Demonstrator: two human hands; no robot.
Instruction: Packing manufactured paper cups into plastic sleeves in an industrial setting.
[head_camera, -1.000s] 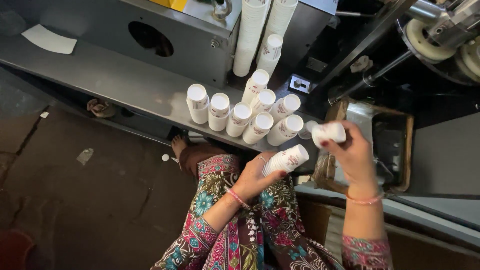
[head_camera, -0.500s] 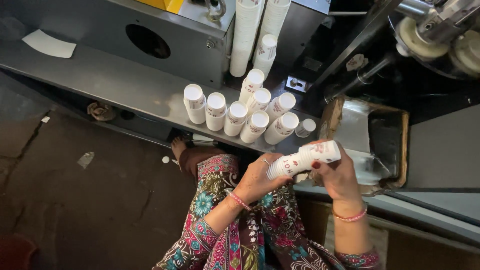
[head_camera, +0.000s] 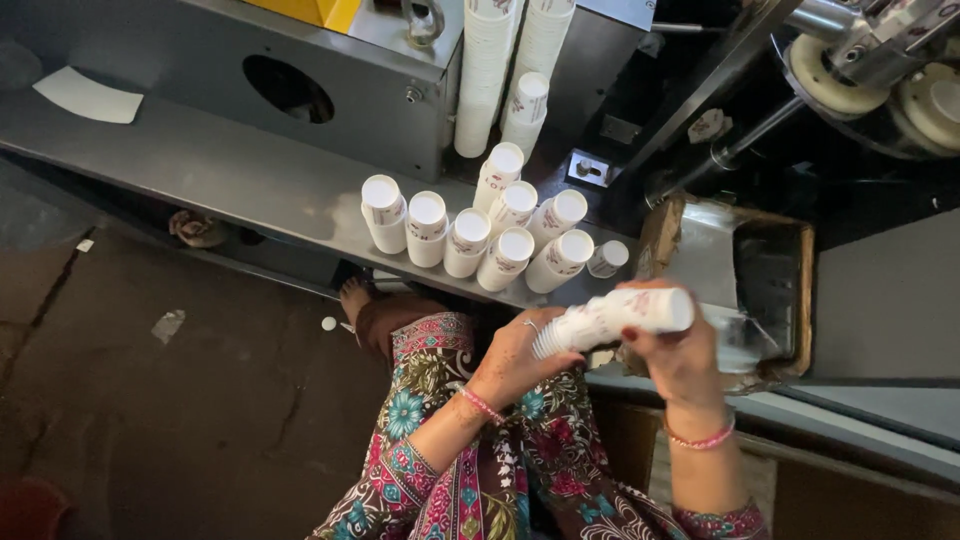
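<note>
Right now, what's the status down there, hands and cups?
Left hand and right hand both gripping one stack of paper cups, held sideways. More cup stacks standing on the grey shelf. Nothing between.

I am in a small factory that makes paper cups. At 12 o'clock is a big grey machine made of metal, with a round hole in its side. Long rows of new white cups come down out of it. More cup stacks stand in a bunch on the grey metal shelf in front of me. At 2 o'clock I see shiny wheels and metal rods, parts of the machine. At 3 o'clock sits a box lined with clear plastic. The floor at 8 o'clock is dark, rough and cracked, with bits of paper on it.
</note>
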